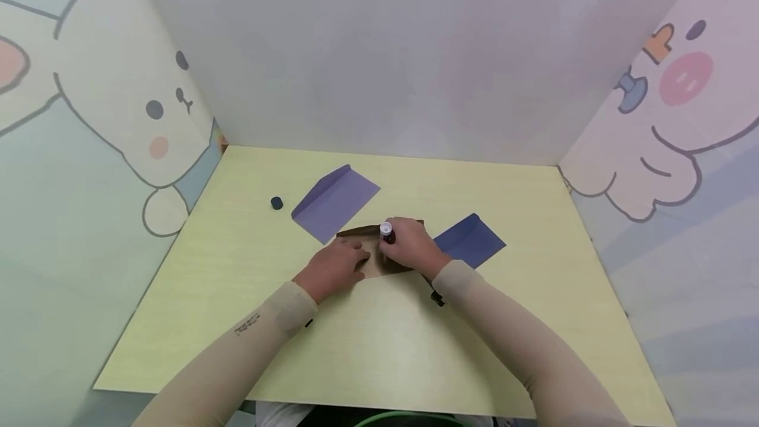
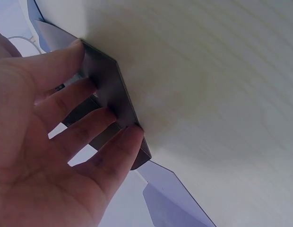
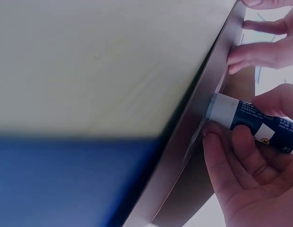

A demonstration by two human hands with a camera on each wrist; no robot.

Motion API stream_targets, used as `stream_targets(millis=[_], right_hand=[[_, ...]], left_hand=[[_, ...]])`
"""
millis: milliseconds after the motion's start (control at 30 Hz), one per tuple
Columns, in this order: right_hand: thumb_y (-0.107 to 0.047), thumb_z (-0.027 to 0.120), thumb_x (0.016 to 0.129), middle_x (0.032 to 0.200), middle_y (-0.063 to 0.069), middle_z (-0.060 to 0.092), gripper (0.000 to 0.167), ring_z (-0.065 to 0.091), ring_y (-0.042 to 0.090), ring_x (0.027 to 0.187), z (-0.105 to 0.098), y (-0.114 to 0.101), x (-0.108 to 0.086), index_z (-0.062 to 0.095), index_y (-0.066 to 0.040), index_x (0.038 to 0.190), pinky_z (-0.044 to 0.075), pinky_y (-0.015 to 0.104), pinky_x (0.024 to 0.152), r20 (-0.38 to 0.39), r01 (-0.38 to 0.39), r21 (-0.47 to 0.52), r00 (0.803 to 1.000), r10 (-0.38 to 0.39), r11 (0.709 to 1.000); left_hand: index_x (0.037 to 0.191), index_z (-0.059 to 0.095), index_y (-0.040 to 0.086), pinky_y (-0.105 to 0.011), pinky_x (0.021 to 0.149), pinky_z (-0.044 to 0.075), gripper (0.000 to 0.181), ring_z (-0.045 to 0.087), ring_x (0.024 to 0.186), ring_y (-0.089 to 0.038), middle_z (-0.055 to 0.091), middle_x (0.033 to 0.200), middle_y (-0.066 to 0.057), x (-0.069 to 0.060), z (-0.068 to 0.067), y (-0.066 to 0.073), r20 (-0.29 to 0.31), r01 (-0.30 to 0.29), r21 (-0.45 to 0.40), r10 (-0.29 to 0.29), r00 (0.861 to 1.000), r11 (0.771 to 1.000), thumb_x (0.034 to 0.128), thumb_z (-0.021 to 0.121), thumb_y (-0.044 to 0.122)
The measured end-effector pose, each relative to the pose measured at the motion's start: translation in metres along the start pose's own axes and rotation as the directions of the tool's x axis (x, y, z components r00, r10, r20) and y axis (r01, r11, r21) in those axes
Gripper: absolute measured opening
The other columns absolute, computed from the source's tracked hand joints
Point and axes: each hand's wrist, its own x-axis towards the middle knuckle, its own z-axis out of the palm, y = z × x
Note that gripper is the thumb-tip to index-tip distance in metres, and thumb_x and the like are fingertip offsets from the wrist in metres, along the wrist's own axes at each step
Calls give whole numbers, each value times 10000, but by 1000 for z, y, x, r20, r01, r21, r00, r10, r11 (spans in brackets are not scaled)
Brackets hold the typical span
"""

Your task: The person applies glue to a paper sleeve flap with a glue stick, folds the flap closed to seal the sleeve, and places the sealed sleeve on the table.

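Observation:
A brown paper envelope lies on the table in front of the person, its flap unfolded on the far side. The left hand rests on its left part; in the left wrist view the outstretched fingertips press the paper near the edge. A glue stick with a dark blue label is held between thumb and fingers of the right hand. The white end of the stick touches the envelope's paper in the right wrist view, with wet-looking streaks beside it.
A light purple envelope with its flap unfolded lies at the back left, and a dark cap sits left of it. To the right is a dark blue envelope. A grey wall stands behind the pale yellow table.

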Motion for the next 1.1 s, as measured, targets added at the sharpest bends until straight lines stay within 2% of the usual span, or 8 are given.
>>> stream_targets(millis=[133, 300, 500, 733, 900, 1000, 1100], right_hand=[[-163, 775, 1052, 869, 22, 660, 160, 585, 169, 770, -8, 9, -6, 669, -147, 933, 501, 355, 746, 7, -36, 42, 999, 36, 998], [-170, 770, 1059, 856, 22, 650, 181, 584, 175, 756, -15, 17, -12, 652, -152, 923, 491, 355, 736, 10, -75, 71, 997, 75, 995], [-175, 771, 1070, 872, 27, 664, 179, 603, 178, 774, -16, 20, -14, 661, -152, 931, 510, 366, 751, 13, -80, 81, 997, 79, 993], [-175, 776, 1077, 894, 35, 690, 158, 622, 175, 788, -14, 21, -15, 682, -144, 955, 523, 365, 762, 11, -78, 73, 997, 77, 994], [-196, 767, 1067, 880, 24, 684, 143, 604, 166, 772, -14, 21, -16, 692, -149, 956, 507, 357, 751, -49, -51, 75, 997, 55, 996], [-197, 759, 1066, 857, 29, 674, 150, 587, 170, 752, -14, 18, -16, 689, -140, 947, 496, 357, 732, -104, -18, 93, 994, 28, 995], [-193, 763, 1064, 867, 32, 696, 136, 605, 164, 762, -16, 12, -14, 701, -127, 962, 521, 358, 741, -124, 13, 121, 992, 2, 993]], left_hand=[[1404, 835, 79, -555, 1210, 620, 366, 721, 1374, -423, 783, 1396, -133, -1, -1, 0, 10, 15, 24, -15, 1000, 1000, 1086, 888, 251], [1400, 835, 91, -548, 1186, 628, 367, 713, 1355, -403, 766, 1351, -116, -1, -1, 0, 20, 27, 15, -27, 999, 1000, 1078, 898, 253], [1388, 833, 82, -557, 1180, 621, 357, 701, 1353, -414, 752, 1324, -122, -1, -2, 0, 32, 30, -12, -30, 999, 999, 1073, 901, 234], [1375, 833, 88, -551, 1183, 620, 339, 704, 1358, -407, 756, 1322, -116, -1, 0, -1, 36, 27, -6, -27, 999, 1000, 1076, 895, 235], [1405, 828, 91, -554, 1229, 600, 364, 701, 1401, -408, 773, 1392, -131, 0, 0, -1, 47, 20, 3, -21, 999, 1000, 1081, 889, 243], [1413, 830, 89, -547, 1240, 598, 371, 706, 1403, -399, 779, 1403, -133, 2, 0, -1, 38, 13, 9, -13, 999, 1000, 1081, 890, 242], [1408, 835, 90, -539, 1226, 607, 365, 715, 1381, -392, 772, 1381, -131, 3, 1, -2, 28, 8, 12, -8, 1000, 1000, 1081, 891, 243]])
